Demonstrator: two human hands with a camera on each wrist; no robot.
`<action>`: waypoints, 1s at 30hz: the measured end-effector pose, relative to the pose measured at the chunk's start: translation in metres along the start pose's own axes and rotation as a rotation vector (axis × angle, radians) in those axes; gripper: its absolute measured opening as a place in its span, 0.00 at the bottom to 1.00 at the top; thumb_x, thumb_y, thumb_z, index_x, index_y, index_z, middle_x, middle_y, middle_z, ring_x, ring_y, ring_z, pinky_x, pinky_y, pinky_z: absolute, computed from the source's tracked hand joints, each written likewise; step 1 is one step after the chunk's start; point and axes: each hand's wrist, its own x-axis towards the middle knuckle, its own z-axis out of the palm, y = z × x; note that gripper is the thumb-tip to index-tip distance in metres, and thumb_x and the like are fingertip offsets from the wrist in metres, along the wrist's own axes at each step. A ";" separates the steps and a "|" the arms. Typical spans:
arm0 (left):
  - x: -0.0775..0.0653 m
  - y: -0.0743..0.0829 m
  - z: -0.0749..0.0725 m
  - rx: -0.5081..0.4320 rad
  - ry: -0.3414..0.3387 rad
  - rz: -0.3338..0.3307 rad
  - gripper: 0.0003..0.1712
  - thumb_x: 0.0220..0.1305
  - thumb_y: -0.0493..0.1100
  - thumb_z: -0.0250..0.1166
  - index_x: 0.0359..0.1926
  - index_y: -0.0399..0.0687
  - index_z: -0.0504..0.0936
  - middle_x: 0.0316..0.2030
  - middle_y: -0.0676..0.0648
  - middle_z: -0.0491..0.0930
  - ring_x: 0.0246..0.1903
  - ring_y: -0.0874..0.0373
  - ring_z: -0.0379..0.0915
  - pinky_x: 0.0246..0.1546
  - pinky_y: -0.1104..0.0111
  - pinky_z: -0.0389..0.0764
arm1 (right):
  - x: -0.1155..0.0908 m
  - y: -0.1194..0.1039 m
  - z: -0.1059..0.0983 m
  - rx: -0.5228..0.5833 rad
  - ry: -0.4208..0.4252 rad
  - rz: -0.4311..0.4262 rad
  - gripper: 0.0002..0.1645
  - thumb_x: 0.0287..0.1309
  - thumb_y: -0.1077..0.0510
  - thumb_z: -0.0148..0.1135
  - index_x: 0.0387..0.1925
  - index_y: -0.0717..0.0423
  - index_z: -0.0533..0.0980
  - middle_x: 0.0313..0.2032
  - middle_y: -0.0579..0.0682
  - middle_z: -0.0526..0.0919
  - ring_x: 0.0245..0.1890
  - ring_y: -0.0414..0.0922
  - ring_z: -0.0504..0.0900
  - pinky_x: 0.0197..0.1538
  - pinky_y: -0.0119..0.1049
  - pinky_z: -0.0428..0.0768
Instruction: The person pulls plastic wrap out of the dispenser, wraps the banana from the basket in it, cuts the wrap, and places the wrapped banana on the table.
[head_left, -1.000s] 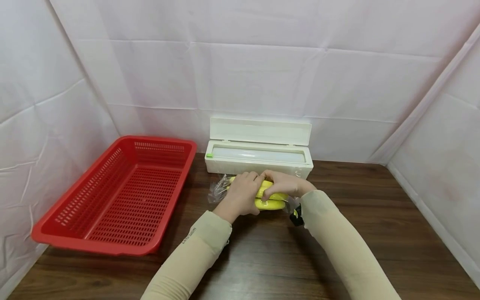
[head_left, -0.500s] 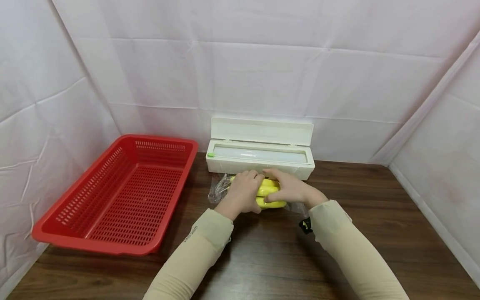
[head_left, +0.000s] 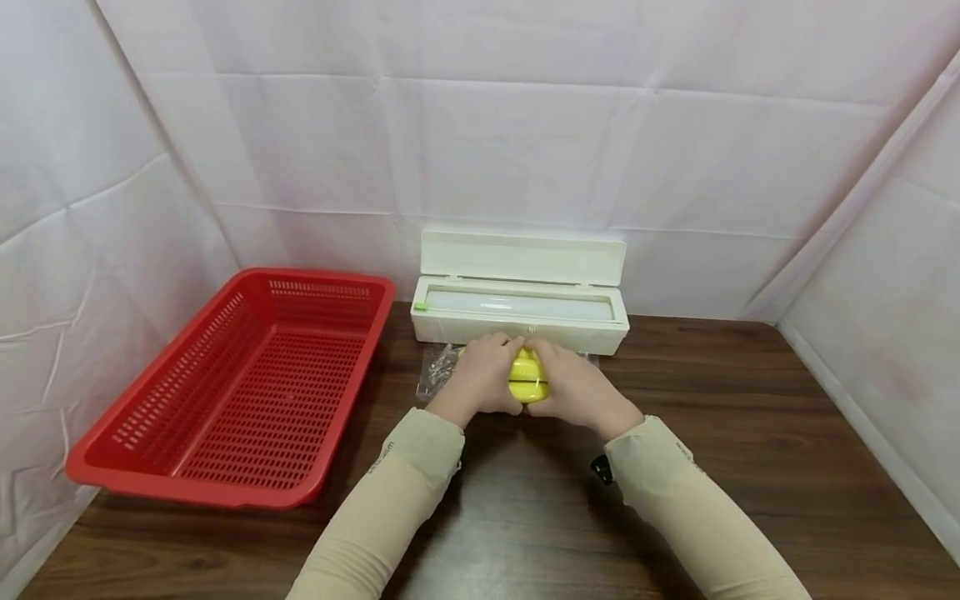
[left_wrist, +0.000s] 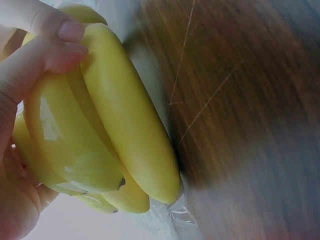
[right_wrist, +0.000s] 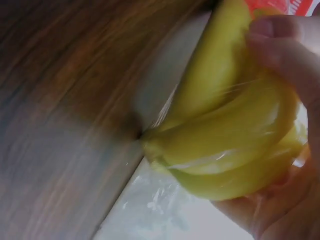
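Note:
In the head view a bunch of yellow bananas (head_left: 528, 368) lies under clear plastic film, just in front of the white box. My left hand (head_left: 480, 379) grips its left part. From the right, my right hand (head_left: 581, 387) holds the other part, and the two hands almost meet over the fruit. The left wrist view shows the smooth banana (left_wrist: 130, 115) tips below my thumb (left_wrist: 62, 55). In the right wrist view, taut film crosses the bananas (right_wrist: 225, 130) under the fingers. Crumpled film (head_left: 437, 371) sticks out past my left hand.
Behind the hands stands a white box (head_left: 517, 332) with its lid (head_left: 525, 257) raised and a film roll (head_left: 517, 306) inside. A red slotted basket (head_left: 356, 383) sits at the left. White cloth walls enclose the dark wooden table (head_left: 750, 417).
My right hand has slid left and spread along the bananas, now covering their right end and closing in on the left hand. My left hand has stayed nearly in place.

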 end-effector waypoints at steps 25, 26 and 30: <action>0.004 -0.024 -0.004 -0.492 -0.050 -0.053 0.38 0.37 0.47 0.76 0.54 0.52 0.73 0.40 0.52 0.77 0.35 0.57 0.72 0.36 0.67 0.73 | 0.008 0.011 -0.001 0.004 0.111 -0.023 0.31 0.40 0.44 0.69 0.50 0.43 0.76 0.42 0.42 0.80 0.32 0.40 0.74 0.36 0.36 0.74; 0.004 -0.024 -0.004 -0.500 -0.055 -0.055 0.38 0.37 0.47 0.76 0.54 0.52 0.73 0.41 0.52 0.77 0.36 0.57 0.72 0.37 0.67 0.73 | 0.008 0.011 -0.001 0.006 0.116 -0.026 0.30 0.39 0.44 0.69 0.50 0.43 0.76 0.41 0.41 0.80 0.32 0.39 0.74 0.35 0.36 0.73; 0.003 -0.025 -0.007 -0.520 -0.086 -0.066 0.39 0.38 0.47 0.75 0.56 0.53 0.72 0.43 0.52 0.77 0.36 0.57 0.72 0.37 0.67 0.73 | 0.012 0.012 -0.002 0.014 0.102 -0.027 0.30 0.37 0.43 0.69 0.48 0.43 0.78 0.36 0.38 0.81 0.28 0.38 0.73 0.32 0.34 0.72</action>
